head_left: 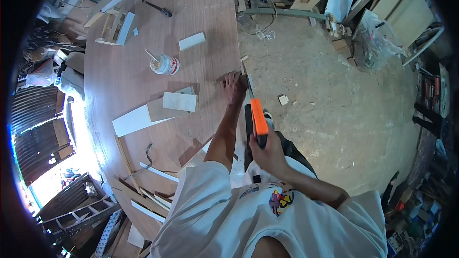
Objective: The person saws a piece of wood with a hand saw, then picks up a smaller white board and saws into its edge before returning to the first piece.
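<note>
My right hand [269, 152] is closed round the black and orange handle of a hand saw [258, 117]. The saw's thin blade points away from me, along the right edge of the wooden table [210, 14]. At that edge my left hand [234, 86] presses down on a small brown wooden piece [243, 82], with its fingers spread, right beside the blade. A white jar [165, 65] with a stick in it stands left of my left hand. White and wood-coloured boards [180, 101] lie stacked nearer to me.
A small white block [192, 41], a dark tool [158, 7] and a small wooden frame [116, 27] are on the table's far part. Offcuts [283, 100] lie on the floor to the right. Boards and a plastic bag [377, 43] stand at the back right.
</note>
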Motion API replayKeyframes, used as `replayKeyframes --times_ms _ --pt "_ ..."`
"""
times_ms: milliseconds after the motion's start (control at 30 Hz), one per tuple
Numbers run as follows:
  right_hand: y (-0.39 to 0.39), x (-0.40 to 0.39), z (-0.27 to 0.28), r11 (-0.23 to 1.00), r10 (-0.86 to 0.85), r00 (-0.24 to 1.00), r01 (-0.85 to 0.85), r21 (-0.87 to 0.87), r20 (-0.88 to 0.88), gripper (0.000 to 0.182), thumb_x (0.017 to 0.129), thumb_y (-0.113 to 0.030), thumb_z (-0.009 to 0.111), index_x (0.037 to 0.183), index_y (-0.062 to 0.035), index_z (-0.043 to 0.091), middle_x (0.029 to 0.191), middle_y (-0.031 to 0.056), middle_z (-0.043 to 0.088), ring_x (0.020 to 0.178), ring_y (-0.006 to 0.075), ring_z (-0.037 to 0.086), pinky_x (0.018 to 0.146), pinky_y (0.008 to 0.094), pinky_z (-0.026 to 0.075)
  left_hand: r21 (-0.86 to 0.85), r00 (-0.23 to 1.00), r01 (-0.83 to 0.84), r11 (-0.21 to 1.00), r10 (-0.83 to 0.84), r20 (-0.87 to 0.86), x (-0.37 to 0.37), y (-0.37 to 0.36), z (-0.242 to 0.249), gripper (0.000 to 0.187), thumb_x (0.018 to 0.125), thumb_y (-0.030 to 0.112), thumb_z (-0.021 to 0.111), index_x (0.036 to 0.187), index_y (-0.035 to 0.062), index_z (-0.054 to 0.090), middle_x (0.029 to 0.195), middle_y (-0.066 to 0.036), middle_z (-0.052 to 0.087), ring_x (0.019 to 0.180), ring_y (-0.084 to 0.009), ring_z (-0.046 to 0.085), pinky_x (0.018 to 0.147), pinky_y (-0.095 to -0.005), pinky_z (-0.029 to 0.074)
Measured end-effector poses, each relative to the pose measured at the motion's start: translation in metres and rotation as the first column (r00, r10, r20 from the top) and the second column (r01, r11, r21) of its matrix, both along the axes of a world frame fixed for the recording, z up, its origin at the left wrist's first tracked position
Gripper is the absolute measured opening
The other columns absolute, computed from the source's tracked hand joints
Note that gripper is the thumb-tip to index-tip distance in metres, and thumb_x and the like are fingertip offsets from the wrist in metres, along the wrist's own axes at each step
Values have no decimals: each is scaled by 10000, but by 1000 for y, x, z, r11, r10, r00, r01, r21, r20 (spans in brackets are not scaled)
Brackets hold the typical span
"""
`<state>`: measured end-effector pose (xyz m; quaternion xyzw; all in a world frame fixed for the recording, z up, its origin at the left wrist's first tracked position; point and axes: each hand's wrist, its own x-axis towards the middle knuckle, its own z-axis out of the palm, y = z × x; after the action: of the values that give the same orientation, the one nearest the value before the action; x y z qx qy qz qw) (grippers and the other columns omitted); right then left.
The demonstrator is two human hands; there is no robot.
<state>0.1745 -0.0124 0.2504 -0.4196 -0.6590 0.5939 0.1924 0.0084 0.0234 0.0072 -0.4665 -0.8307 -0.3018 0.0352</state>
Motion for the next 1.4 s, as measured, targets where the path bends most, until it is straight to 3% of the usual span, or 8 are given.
replayKeyframes --times_ms 300,400,600,800,867,1067,1200,1400 --pt "48 -50 -140 986 -92 992 103 134 -86 162 762 -21 572 907 3 503 728 109 531 672 206 542 637 338 438 -56 998 40 998 -42 -37 -2 1 0 280 792 168 565 1052 68 597 996 -62 570 1004 -242 526 807 -399 370" --pt "53 -60 -129 986 -132 991 131 105 -3 184 758 -46 579 923 -6 507 713 174 538 667 336 579 614 378 450 -56 990 -31 998 23 -137 -1 -2 -8 296 810 198 542 1075 80 595 989 -62 569 977 -246 523 820 -417 358" --pt "-19 20 3 1000 -2 999 2 20 -34 357 780 -5 563 1130 21 500 847 224 590 808 344 627 740 336 486 50 999 -31 998 33 -25 -7 6 -1 228 797 181 559 999 92 616 1003 -56 589 982 -249 538 823 -426 373" --pt "9 -7 -97 999 -52 999 52 -2 -15 296 768 -9 569 1060 11 523 793 200 579 771 361 605 690 379 470 59 1000 3 998 -5 31 -5 1 0 257 798 184 560 1027 84 618 1021 -62 595 1001 -261 537 846 -420 370" --pt "44 -47 -133 986 -85 988 102 128 -128 133 787 -51 566 889 7 504 693 122 511 649 226 541 618 345 430 19 988 3 1000 0 -151 -7 0 -8 305 804 202 555 1080 81 603 1048 -63 589 1031 -258 520 853 -426 359" --pt "31 -32 -85 999 -48 998 47 26 37 174 783 -50 569 935 17 518 735 164 551 689 263 580 640 348 448 -75 993 -47 996 38 -108 -15 6 -1 312 777 182 577 1073 87 595 1060 -59 585 1034 -255 513 854 -420 346" --pt "-31 29 -6 1000 -12 998 13 10 -69 503 769 -11 572 1257 12 450 877 249 615 879 408 621 739 376 494 57 999 -34 998 32 38 -8 5 3 274 759 153 594 1024 84 603 1011 -67 590 1004 -254 526 847 -417 347" --pt "28 -26 -118 999 -7 998 4 44 66 327 766 -49 586 1078 16 511 765 196 576 713 335 612 652 376 475 9 1000 20 1000 -20 -21 -9 1 4 303 775 208 602 1062 110 609 985 -64 586 998 -241 531 848 -409 348"
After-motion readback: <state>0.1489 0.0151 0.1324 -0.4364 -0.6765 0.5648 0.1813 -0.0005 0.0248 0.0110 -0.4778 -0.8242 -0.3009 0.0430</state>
